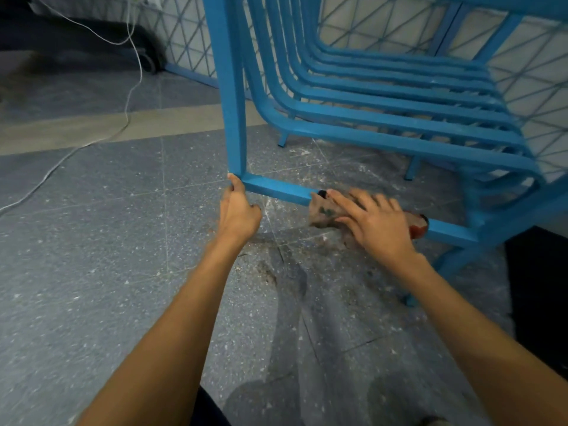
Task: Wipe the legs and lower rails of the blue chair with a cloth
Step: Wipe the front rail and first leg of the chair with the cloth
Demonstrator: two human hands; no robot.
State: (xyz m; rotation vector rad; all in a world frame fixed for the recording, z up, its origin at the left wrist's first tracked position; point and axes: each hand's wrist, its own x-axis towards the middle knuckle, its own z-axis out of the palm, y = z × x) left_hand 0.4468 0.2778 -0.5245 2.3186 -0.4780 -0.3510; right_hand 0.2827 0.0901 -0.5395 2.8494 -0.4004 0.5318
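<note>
The blue metal chair (384,118) is tipped, its slatted seat and back facing me. A square leg (235,103) runs down to a corner where it meets the lower rail (276,188). My left hand (238,212) grips that corner, thumb on the joint. My right hand (373,221) lies flat on a dirty brownish cloth (324,212) with a red end, pressing it onto the rail's middle. The rail goes on to the right (448,230) past the cloth.
The floor (107,256) is grey speckled tile with dusty marks and a dark smear below the rail. A white cable (129,96) trails across the floor at the left. A tiled wall (368,23) stands behind the chair. A dark object (538,287) sits at the right.
</note>
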